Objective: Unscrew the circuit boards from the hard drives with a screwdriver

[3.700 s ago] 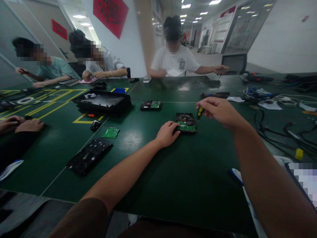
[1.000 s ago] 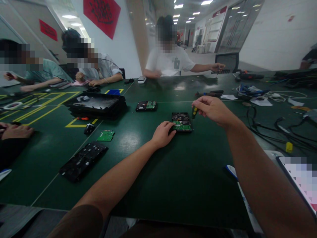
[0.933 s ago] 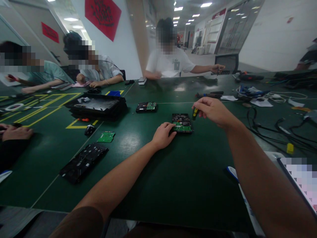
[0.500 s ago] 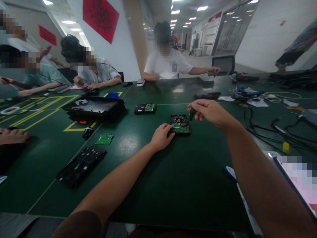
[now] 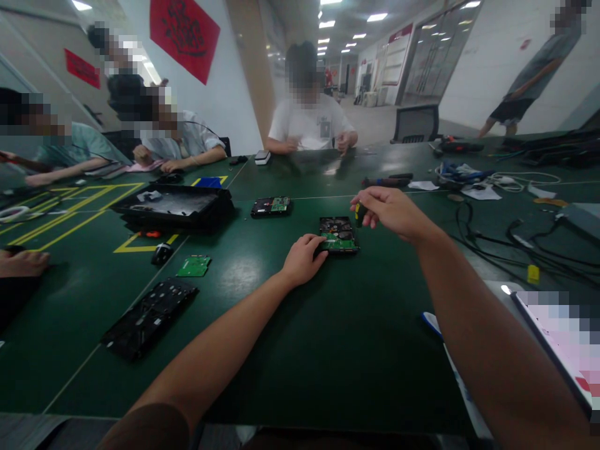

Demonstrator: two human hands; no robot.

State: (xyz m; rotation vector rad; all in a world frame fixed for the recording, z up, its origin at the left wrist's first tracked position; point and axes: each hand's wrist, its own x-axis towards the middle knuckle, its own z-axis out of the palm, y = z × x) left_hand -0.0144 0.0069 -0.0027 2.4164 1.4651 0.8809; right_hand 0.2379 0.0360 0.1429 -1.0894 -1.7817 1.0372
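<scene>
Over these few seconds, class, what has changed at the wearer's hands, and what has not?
Little: the right hand still grips the yellow-and-black screwdriver over the hard drive, and the left hand still steadies its near edge. Across the table, the white-shirted person drew an outstretched arm in.

Ceiling panels light the room evenly — a soft glare patch sits on the green bench (image 5: 244, 275); wide-angle edges bend, faces pixelated.
</scene>
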